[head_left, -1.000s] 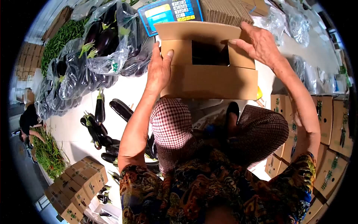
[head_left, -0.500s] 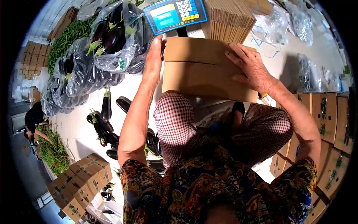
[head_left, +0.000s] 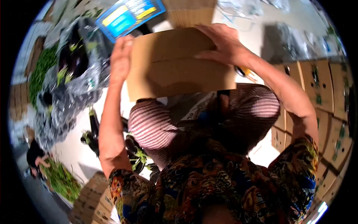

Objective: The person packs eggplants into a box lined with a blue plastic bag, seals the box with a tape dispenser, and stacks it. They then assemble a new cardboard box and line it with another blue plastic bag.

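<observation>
A brown cardboard box (head_left: 179,71) with its flaps folded shut is between my hands, above my knees. My left hand (head_left: 121,59) presses along its left side, fingers pointing away from me. My right hand (head_left: 223,43) grips the far right part of the box, thumb lying over the top and fingers at the far edge. Beyond the left hand stands a scale with a blue display and keypad (head_left: 130,16), blurred by motion.
Bagged eggplants (head_left: 74,54) lie at the left, with loose eggplants (head_left: 93,123) on the floor. Flattened cardboard (head_left: 190,13) stands beyond the box. Stacked cartons (head_left: 317,86) line the right; more cartons (head_left: 93,194) stand lower left. A person (head_left: 35,155) works by green peppers (head_left: 61,179).
The view has turned, so most of the scene has shifted left. The box looks larger and nearer and tilts slightly, with both hands still on it.
</observation>
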`<move>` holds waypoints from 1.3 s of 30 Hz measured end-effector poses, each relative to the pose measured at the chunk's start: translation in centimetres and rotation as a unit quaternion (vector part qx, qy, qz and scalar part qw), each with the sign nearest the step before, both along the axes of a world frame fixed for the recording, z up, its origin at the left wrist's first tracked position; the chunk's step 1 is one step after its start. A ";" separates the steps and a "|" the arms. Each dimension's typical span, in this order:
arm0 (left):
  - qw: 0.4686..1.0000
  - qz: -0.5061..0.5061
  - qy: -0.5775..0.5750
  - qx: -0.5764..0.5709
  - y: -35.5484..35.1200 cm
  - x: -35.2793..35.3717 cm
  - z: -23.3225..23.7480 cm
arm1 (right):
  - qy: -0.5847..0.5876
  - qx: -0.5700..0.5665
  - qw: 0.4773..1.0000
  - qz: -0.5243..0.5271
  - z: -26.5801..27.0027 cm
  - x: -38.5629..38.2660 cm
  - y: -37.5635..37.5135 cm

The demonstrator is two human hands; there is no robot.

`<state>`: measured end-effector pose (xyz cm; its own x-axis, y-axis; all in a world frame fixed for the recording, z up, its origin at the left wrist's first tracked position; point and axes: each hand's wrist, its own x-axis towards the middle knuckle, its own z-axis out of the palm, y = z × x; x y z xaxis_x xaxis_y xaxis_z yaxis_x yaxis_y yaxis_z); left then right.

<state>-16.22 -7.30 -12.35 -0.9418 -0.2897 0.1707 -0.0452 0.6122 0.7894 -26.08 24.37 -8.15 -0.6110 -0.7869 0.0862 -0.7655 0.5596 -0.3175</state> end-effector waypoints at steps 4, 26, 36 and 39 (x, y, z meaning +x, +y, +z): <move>0.998 0.035 -0.047 0.034 1.6 -0.1 1.1 | 0.012 -0.044 0.999 0.028 -1.9 -2.4 0.0; 0.995 0.022 -0.094 0.017 2.8 -0.8 2.5 | -0.095 -0.071 0.957 -0.265 -12.3 -9.0 16.1; 0.995 0.031 -0.073 0.058 2.8 -0.9 1.7 | -0.178 0.260 0.861 -0.399 -29.1 -5.0 17.1; 0.995 0.036 -0.076 0.055 2.3 -0.7 1.5 | -0.331 0.183 0.794 -0.475 -27.4 -4.0 16.8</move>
<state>-16.91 -4.96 -10.89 -0.9306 -0.3659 -0.0094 -0.2099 0.5125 0.8326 -30.06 41.17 -35.52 -0.7596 0.1592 -0.6307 0.3258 0.9323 -0.1571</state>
